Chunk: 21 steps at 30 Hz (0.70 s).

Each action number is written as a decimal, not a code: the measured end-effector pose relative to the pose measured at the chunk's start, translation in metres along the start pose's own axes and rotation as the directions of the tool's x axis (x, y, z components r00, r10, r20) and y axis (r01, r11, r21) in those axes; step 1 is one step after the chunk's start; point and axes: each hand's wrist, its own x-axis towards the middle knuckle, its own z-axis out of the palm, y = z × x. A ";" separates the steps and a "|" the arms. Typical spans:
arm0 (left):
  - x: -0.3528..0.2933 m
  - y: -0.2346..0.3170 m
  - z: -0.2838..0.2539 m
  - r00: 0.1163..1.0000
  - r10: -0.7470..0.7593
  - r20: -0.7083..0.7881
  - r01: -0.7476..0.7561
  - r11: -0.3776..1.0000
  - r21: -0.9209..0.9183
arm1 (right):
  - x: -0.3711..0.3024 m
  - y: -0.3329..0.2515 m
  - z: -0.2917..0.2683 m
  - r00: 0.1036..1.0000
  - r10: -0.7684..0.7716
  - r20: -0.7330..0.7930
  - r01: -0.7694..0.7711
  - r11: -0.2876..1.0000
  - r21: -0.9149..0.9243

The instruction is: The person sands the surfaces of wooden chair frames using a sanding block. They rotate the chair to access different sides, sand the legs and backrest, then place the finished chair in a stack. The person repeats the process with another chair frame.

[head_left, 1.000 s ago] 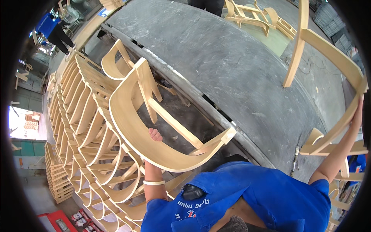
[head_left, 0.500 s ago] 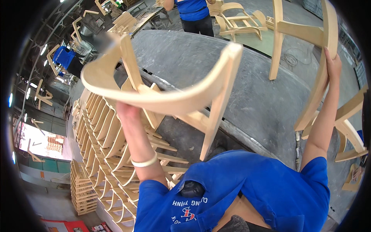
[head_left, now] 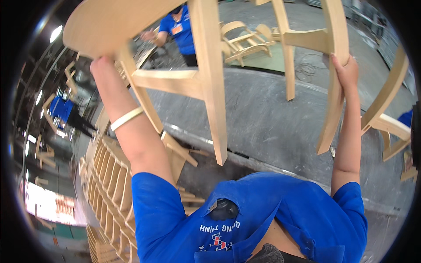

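Observation:
My left hand (head_left: 103, 65) is raised at the upper left, closed on the curved backrest of a pale wooden chair frame (head_left: 209, 83). Its fingers are mostly hidden by that backrest. The frame's legs point down above the near edge of a grey worktable (head_left: 263, 116). On the right, my right hand (head_left: 345, 72) grips the thick curved leg of a second wooden chair frame (head_left: 335, 30). A flat rail joins that leg to another leg farther left. Whether the second frame's feet touch the table, I cannot tell.
Stacked curved wooden parts (head_left: 109, 171) fill the lower left. Another chair frame (head_left: 388, 98) is at the far right. Beyond the table are a low chair frame (head_left: 245, 44), a coiled cable (head_left: 309, 70) and a co-worker in blue (head_left: 180, 33). A second person (head_left: 61, 107) is at far left.
My left hand has lifted the first chair frame higher and farther out, turning it. My right hand keeps its hold on the second frame's leg. The view has shifted, and the co-worker's hand now shows.

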 end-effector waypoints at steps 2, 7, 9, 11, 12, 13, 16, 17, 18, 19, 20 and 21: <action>0.049 -0.020 -0.011 1.000 -0.021 -0.022 0.021 1.000 0.000 | -0.007 -0.010 0.003 1.000 -0.012 -0.022 0.012 1.000 0.006; 0.161 -0.074 -0.043 0.994 -0.071 -0.088 0.070 0.997 -0.010 | -0.022 -0.039 0.013 0.996 0.048 -0.068 -0.051 0.998 -0.035; 0.194 -0.098 -0.059 0.989 -0.092 -0.117 0.091 0.996 -0.015 | -0.030 -0.050 0.017 0.993 0.036 -0.110 -0.047 0.994 -0.096; 0.220 -0.125 -0.077 0.982 -0.109 -0.152 0.108 0.994 -0.017 | -0.039 -0.060 0.022 0.991 0.056 -0.122 -0.071 0.990 -0.120; 0.231 -0.137 -0.088 0.978 -0.117 -0.171 0.115 0.993 -0.023 | -0.044 -0.065 0.025 0.991 0.060 -0.121 -0.072 0.993 -0.098; 0.239 -0.146 -0.098 0.975 -0.124 -0.185 0.121 0.992 -0.027 | -0.047 -0.070 0.028 0.987 0.061 -0.146 -0.081 0.987 -0.141; 0.257 -0.172 -0.120 0.968 -0.120 -0.219 0.116 0.993 -0.031 | -0.059 -0.085 0.034 0.977 0.187 -0.105 -0.200 0.971 -0.130; 0.262 -0.179 -0.124 0.967 -0.125 -0.223 0.121 0.992 -0.031 | -0.061 -0.090 0.038 0.980 0.153 -0.127 -0.173 0.970 -0.172; 0.266 -0.185 -0.127 0.966 -0.129 -0.226 0.126 0.992 -0.029 | -0.063 -0.095 0.040 0.978 0.133 -0.158 -0.161 0.970 -0.182; 0.271 -0.189 -0.128 0.966 -0.133 -0.224 0.129 0.991 -0.031 | -0.064 -0.100 0.043 0.976 0.111 -0.187 -0.147 0.970 -0.192; 0.273 -0.193 -0.130 0.964 -0.141 -0.225 0.138 0.990 -0.029 | -0.066 -0.104 0.045 0.976 0.115 -0.186 -0.149 0.972 -0.183; 0.277 -0.194 -0.129 0.965 -0.141 -0.223 0.140 0.990 -0.021 | -0.067 -0.109 0.047 0.975 0.123 -0.184 -0.154 0.974 -0.168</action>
